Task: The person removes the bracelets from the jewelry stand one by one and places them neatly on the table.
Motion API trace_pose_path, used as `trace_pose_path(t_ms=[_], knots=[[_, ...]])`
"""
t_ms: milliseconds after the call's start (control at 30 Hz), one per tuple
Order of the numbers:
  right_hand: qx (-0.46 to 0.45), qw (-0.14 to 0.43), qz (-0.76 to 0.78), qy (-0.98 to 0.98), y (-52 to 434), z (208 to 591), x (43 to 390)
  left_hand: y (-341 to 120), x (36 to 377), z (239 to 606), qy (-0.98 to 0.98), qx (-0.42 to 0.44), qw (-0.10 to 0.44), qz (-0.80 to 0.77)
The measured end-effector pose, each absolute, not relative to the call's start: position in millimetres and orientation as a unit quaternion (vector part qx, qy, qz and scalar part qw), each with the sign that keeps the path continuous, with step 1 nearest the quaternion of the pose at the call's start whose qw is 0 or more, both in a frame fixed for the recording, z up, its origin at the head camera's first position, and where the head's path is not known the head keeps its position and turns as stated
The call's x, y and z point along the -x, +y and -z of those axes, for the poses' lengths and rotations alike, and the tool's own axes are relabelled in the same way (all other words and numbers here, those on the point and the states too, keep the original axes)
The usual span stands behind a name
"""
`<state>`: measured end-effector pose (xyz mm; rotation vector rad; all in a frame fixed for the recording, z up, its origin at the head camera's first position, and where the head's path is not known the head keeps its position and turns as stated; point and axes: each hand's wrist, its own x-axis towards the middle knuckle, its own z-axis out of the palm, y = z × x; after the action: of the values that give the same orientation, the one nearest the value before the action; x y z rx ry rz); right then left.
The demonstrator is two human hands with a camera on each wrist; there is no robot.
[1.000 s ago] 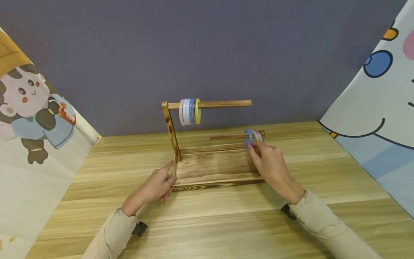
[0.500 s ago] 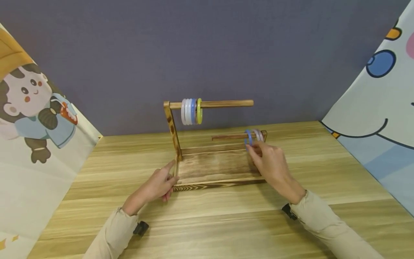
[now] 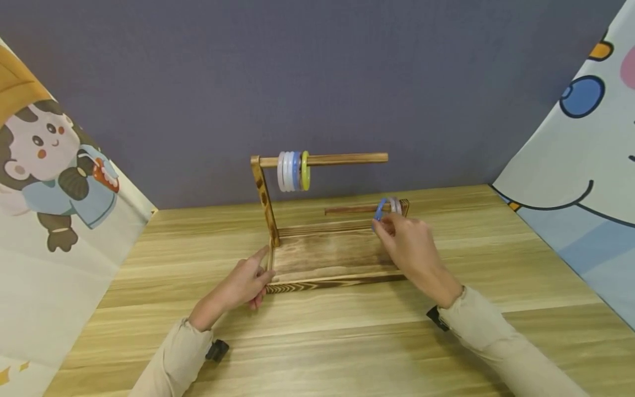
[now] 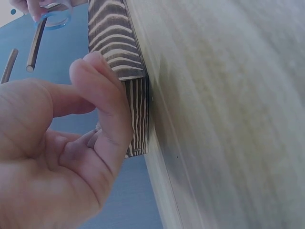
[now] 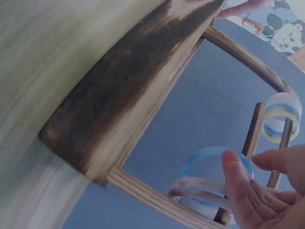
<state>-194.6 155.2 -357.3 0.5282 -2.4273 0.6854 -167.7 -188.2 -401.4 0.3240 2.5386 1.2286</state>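
Note:
A scorched wooden stand (image 3: 329, 259) sits on the table. Its upper rod (image 3: 347, 159) carries white, blue and yellow rings (image 3: 293, 171). On the short lower rod (image 3: 349, 209), my right hand (image 3: 381, 223) pinches a blue ring (image 3: 380, 209), which tilts beside a pale ring (image 3: 395, 205). The right wrist view shows the blue ring (image 5: 209, 162) at my fingertips (image 5: 236, 179), with pale rings (image 5: 198, 191) beneath it. My left hand (image 3: 260, 270) grips the stand's front left corner (image 4: 136, 109), a curled finger (image 4: 107, 105) lying against the wood.
A wooden table (image 3: 322, 342) spreads around the stand. A grey wall (image 3: 317, 82) rises behind it. Cartoon-printed cloth hangs at the left (image 3: 54, 182) and at the right (image 3: 575, 165).
My right hand has shifted slightly left and tilted the blue ring on the lower rod, away from the pale ring. The left hand has stayed at the stand's corner.

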Motion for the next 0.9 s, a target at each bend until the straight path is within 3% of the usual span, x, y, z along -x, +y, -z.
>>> trace_pose_path(t_ms=[533, 900], knots=[[-0.188, 0.279, -0.285, -0.898, 142, 358, 199, -189, 170, 400, 0.889, -0.106, 0.14, -0.424], [-0.225, 0.292, -0.226, -0.902, 132, 360, 195, -186, 168, 403, 0.889, -0.102, 0.138, -0.425]])
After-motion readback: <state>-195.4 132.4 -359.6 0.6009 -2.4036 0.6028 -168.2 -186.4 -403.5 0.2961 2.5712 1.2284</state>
